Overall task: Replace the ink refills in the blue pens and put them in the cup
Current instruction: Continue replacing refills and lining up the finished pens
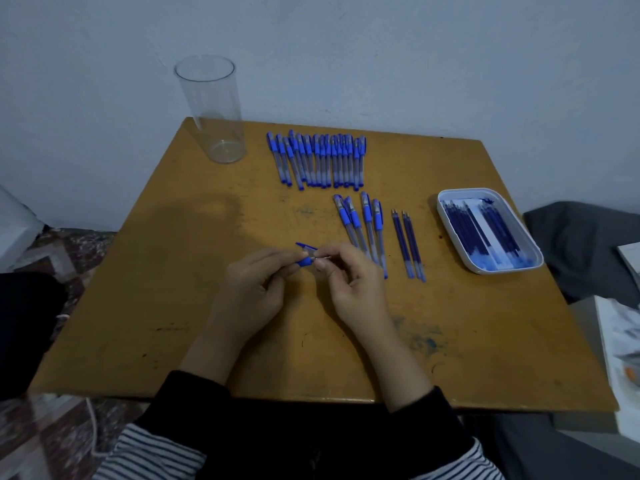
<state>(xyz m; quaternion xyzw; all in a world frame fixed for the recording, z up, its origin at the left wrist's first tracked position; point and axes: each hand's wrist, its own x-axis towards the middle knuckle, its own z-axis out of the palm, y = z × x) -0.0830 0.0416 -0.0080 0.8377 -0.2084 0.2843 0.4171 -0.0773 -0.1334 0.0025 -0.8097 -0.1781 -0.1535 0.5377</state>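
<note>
While held at frame centre: blue pen (306, 260).
Left hand (254, 287): gripping pen's barrel.
Right hand (349, 284): pinching its thin tip.
Cup (211, 109): upper left, upright.
Pen rows (317, 161): upper centre.
Refill tray (467, 190): right.

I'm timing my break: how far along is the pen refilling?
Done: nothing in the clear cup yet; loose refills lie beside four pens. In hand: left hand and right hand grip one blue pen. Left: the long row of pens, with refills in the white tray.
</note>
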